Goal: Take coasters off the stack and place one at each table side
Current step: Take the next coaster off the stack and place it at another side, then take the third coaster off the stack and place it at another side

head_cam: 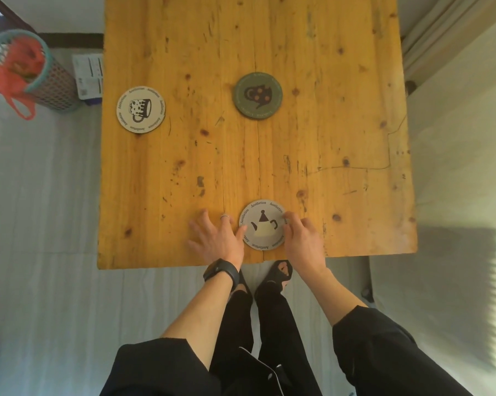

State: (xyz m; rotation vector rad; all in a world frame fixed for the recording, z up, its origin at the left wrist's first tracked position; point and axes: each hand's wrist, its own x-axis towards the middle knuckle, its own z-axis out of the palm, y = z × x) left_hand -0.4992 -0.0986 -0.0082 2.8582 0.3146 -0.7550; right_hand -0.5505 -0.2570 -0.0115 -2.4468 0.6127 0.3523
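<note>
A wooden table (327, 124) fills the middle of the view. A dark green coaster (258, 95), the top of a low stack, lies near the table's centre. A white coaster with a mug print (141, 109) lies by the left side. A white coaster with a teapot print (262, 224) lies flat at the near edge. My right hand (302, 241) pinches its right rim with the fingertips. My left hand (216, 237) rests flat on the table with fingers spread, its thumb touching the coaster's left rim.
A teal mesh bin (45, 90) with an orange bag inside stands on the floor to the left. A white box (88, 77) lies by the table's left edge. Curtain and white bedding (455, 167) run along the right side. My feet stand just below the near edge.
</note>
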